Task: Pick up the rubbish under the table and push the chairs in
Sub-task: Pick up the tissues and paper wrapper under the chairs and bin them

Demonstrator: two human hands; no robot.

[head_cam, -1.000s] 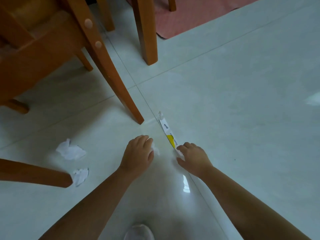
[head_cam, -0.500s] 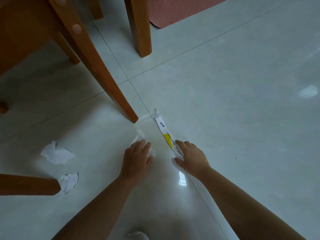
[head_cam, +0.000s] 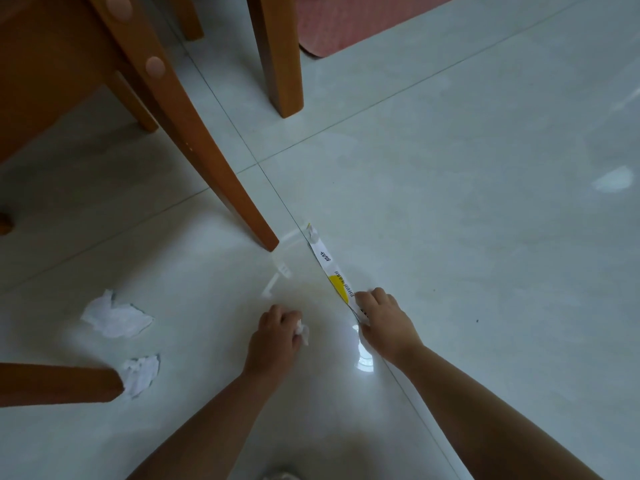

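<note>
Both grips busy: left hand (head_cam: 277,336) fisted on a white scrap (head_cam: 302,330), right hand (head_cam: 382,318) pinching the wrapper (head_cam: 329,268) end flat to the floor (head_cam: 450,237).
I read the split as collecting in the left; two tissues (head_cam: 116,315) wait by the chair leg (head_cam: 59,382).

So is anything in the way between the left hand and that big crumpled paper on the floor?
Nothing visible. Bare floor tile lies between the left hand and the big crumpled paper. The chair leg lands farther back, off that path. The hand's grip is already closed on a small white scrap, though.
</note>
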